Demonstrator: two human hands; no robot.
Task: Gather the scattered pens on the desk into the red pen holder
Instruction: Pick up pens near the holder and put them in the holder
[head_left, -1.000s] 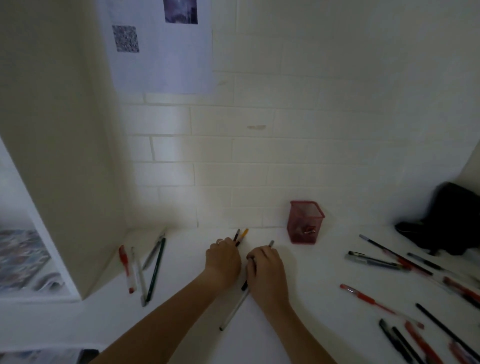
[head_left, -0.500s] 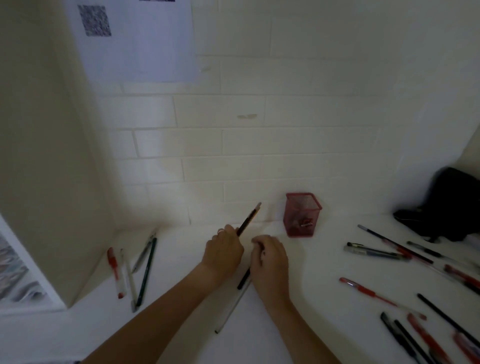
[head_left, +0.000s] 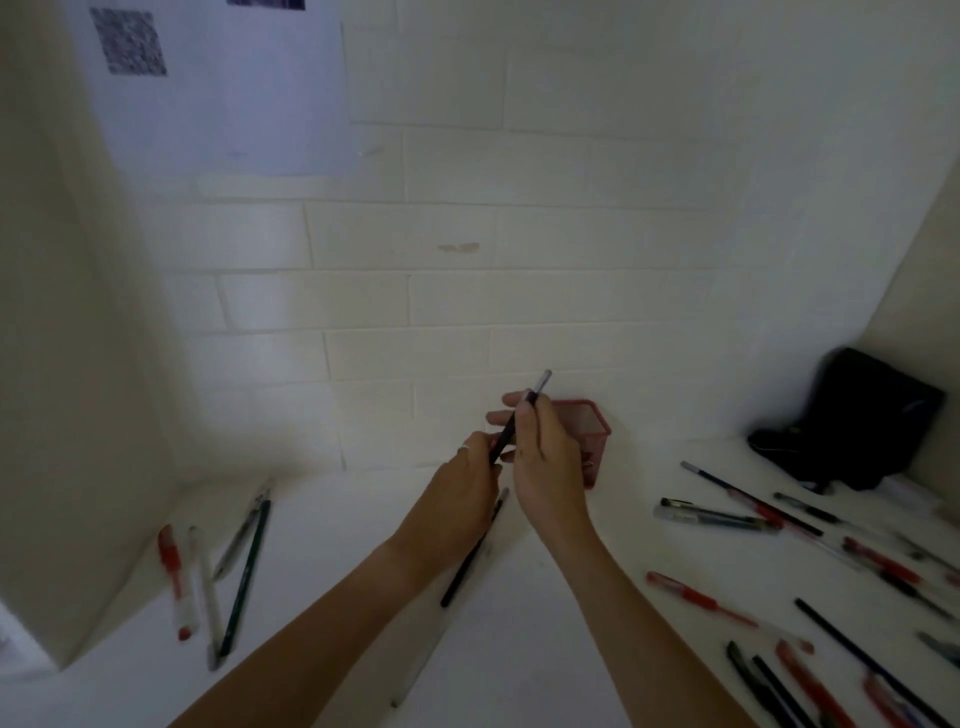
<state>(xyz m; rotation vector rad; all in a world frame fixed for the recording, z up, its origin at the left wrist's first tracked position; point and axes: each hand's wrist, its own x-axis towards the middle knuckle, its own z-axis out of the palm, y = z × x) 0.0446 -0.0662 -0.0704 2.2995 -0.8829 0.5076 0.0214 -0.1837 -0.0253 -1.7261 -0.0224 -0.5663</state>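
A red mesh pen holder (head_left: 596, 422) stands at the back of the white desk (head_left: 613, 551), partly hidden by my right hand (head_left: 548, 467). Both hands are raised just left of the holder, with a dark pen (head_left: 540, 385) between them. The right hand pinches the pen's middle, and my left hand (head_left: 462, 486) grips its lower end. Its silver tip points up and to the right. Under the hands a black pen (head_left: 467, 564) lies on the desk, with a clear pen (head_left: 415, 670) nearer me.
Several pens lie by the left side panel: a red one (head_left: 174, 582), a white one (head_left: 205, 587) and a green one (head_left: 248, 569). Many red and black pens (head_left: 719, 519) are scattered on the right. A black bag (head_left: 865, 421) sits in the back right corner.
Both hands have lifted off the desk and shifted right toward the holder. The right hand, which was flat on the desk, now pinches the raised pen together with the left.
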